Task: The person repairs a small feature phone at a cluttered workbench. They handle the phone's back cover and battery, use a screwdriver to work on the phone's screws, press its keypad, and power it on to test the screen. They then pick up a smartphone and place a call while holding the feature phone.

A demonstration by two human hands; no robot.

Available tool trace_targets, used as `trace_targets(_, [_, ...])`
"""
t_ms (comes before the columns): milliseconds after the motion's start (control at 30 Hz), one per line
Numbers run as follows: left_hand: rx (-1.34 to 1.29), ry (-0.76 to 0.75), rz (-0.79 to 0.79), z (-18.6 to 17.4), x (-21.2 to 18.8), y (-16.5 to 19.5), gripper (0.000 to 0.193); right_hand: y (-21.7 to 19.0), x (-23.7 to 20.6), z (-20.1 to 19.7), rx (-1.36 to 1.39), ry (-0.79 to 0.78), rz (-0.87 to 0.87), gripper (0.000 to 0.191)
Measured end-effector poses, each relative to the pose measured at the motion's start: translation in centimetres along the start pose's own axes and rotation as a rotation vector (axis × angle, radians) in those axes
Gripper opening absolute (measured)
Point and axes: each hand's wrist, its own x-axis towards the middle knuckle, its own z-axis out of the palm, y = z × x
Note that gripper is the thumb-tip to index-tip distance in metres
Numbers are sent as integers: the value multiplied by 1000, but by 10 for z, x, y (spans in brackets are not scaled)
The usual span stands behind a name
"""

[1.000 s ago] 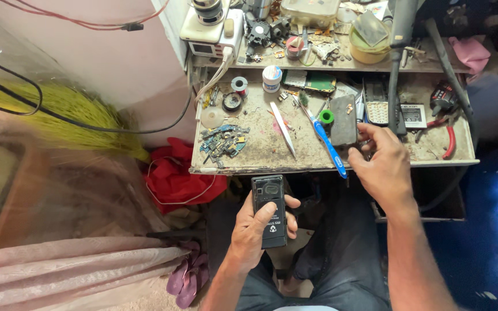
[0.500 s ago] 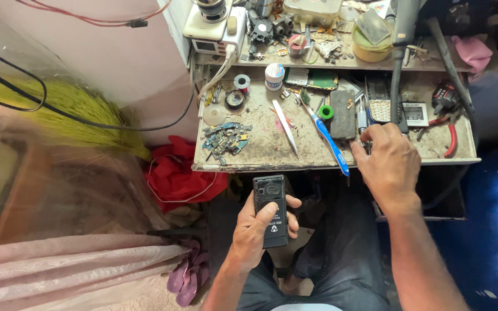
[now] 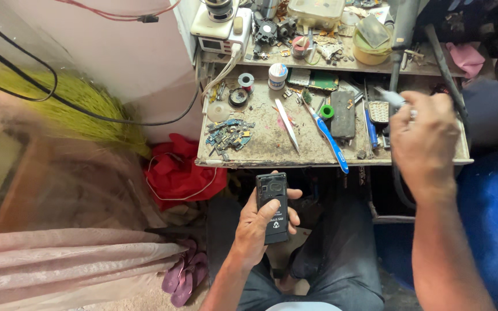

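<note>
Nearest me, left hand [image 3: 256, 226]: fingers clasp a black phone [image 3: 273, 207], upright over my lap, just short of the worktop [image 3: 272, 151] front edge. Open gap between phone and edge. Right hand [image 3: 423, 141] raised over the worktop's right end, fingers pinching a thin grey tool [image 3: 390, 97]. Blue toothbrush [image 3: 329, 138] overhangs the edge; white tweezers [image 3: 287, 125] lie farther in.

Single head-worn view: looks steeply down from above the seated person's lap, facing the cluttered desk [image 3: 272, 152] ahead; close range, both forearms in frame.
</note>
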Motion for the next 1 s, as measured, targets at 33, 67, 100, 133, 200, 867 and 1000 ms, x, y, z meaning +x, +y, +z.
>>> trace_targets(33, [2, 3, -1, 0, 0, 0, 57, 1, -1, -8, 93, 5, 32, 13])
trace_targets(67, [-2, 4, -3, 0, 0, -1, 58, 1, -2, -16, 186, 10, 65, 14])
trace_targets(100, [-5, 5, -6, 0, 0, -2, 59, 0, -6, -23, 334, -25, 156, 16])
trace_targets(133, [-7, 6, -10, 0, 0, -3, 59, -2, -11, -29, 484, -61, 247, 20])
trace_targets(200, [-16, -1, 1, 1, 0, -5, 61, -9, -24, -38, 723, -98, 355, 25])
trace_targets(867, [-32, 9, 28, 7, -11, -5, 72, -105, -81, -61, 764, -163, -22, 23])
trace_targets(1000, [-34, 4, 25, 7, -11, -5, 72, -106, -80, -60, 768, -178, -20, 23])
